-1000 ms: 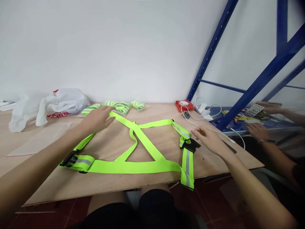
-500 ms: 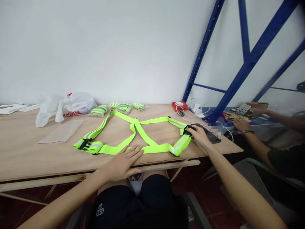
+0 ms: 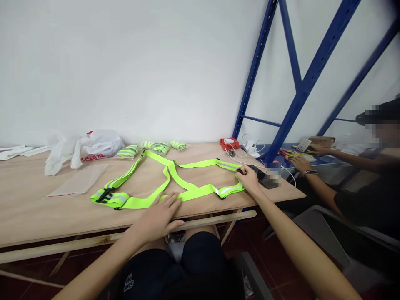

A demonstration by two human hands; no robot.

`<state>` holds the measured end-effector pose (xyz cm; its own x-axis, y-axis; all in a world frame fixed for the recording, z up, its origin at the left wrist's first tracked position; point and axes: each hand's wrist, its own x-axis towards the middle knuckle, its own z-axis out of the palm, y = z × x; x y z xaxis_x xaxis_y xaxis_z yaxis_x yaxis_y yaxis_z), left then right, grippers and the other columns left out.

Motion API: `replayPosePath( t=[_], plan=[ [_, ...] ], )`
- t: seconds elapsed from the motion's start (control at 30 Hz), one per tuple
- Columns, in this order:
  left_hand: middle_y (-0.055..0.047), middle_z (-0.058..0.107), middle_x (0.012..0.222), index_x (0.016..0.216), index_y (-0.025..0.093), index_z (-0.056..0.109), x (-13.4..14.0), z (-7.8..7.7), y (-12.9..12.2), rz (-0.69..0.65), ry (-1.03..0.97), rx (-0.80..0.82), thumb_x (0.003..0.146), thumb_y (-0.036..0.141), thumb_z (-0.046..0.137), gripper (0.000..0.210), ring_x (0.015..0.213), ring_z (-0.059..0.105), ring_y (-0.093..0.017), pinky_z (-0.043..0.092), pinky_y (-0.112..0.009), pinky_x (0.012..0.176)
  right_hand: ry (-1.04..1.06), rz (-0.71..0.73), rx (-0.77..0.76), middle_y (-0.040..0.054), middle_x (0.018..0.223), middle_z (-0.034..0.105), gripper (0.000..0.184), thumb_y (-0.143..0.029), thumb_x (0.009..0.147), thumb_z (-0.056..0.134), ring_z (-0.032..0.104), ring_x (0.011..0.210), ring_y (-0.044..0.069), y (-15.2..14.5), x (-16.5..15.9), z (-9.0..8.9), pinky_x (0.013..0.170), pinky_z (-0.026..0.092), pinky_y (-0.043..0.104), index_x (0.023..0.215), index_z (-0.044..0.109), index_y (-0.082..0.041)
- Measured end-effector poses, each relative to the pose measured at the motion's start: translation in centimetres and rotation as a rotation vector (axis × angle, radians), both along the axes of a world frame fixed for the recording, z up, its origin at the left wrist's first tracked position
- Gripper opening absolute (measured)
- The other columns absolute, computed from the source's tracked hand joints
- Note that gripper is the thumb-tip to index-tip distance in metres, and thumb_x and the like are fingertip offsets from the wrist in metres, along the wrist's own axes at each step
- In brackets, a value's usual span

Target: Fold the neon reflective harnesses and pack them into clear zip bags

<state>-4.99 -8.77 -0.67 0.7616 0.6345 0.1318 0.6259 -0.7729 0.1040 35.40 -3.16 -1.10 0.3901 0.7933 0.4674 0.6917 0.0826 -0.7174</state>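
Observation:
A neon-yellow reflective harness (image 3: 200, 192) with grey stripes lies spread in loops over the wooden table. My left hand (image 3: 161, 218) rests flat on its near strap, fingers stretched out, palm by the table's front edge. At the harness's right end, my right hand (image 3: 251, 180) is closed around a black buckle (image 3: 240, 171), which the fingers partly cover. Another black buckle (image 3: 104, 196) joins the strap at the left end. Just beyond my right hand lies a dark phone-like device (image 3: 265, 178), partly hidden.
Several bagged reflective bundles (image 3: 128, 151) sit along the wall, beside a white plastic bag (image 3: 103, 143). A flat clear pouch (image 3: 78, 180) lies at left. Cables and a red item (image 3: 229, 143) are at back right, near a blue metal frame (image 3: 286, 121). A co-worker's hands (image 3: 301, 163) handle pens farther right.
The view has turned slightly right. The lower strap near my right hand, bunched before, now lies flatter. My right hand keeps hold of the buckle; my left hand stays on the near strap.

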Motion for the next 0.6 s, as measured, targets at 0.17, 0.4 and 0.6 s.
replayPosePath(
  t=[0.17, 0.4, 0.6],
  plan=[
    [-0.013, 0.032, 0.162, 0.156, 0.022, 0.032, 5.9, 0.0, -0.6, -0.117, -0.082, -0.042, 0.101, 0.059, 0.037, 0.067, 0.152, 0.024, -0.027, 0.018, -0.048, 0.124, -0.194, -0.003, -0.076, -0.0021, 0.068, 0.046, 0.037, -0.044, 0.079, 0.061, 0.048, 0.07, 0.018, -0.3, -0.5, -1.3, 0.068, 0.04, 0.028, 0.069, 0.03, -0.025],
    [-0.017, 0.037, 0.159, 0.153, 0.017, 0.038, 8.2, -1.2, 0.6, -0.089, -0.1, -0.092, 0.1, 0.06, 0.037, 0.068, 0.15, 0.03, -0.028, 0.018, -0.049, 0.123, -0.26, 0.291, -0.147, 0.0108, 0.119, 0.062, 0.046, -0.063, 0.075, 0.068, 0.057, 0.115, 0.031, -3.1, 1.4, -1.6, 0.099, 0.044, 0.042, 0.096, 0.057, -0.024],
    [-0.017, 0.033, 0.16, 0.153, 0.02, 0.037, 7.0, -1.6, 0.2, -0.052, -0.089, -0.078, 0.1, 0.059, 0.038, 0.066, 0.15, 0.029, -0.03, 0.019, -0.051, 0.122, -0.344, -0.023, -0.097, 0.0156, 0.136, 0.057, 0.053, -0.057, 0.086, 0.057, 0.052, 0.128, 0.032, -3.8, 6.7, -0.9, 0.108, 0.04, 0.045, 0.126, 0.053, -0.023]
  ],
)
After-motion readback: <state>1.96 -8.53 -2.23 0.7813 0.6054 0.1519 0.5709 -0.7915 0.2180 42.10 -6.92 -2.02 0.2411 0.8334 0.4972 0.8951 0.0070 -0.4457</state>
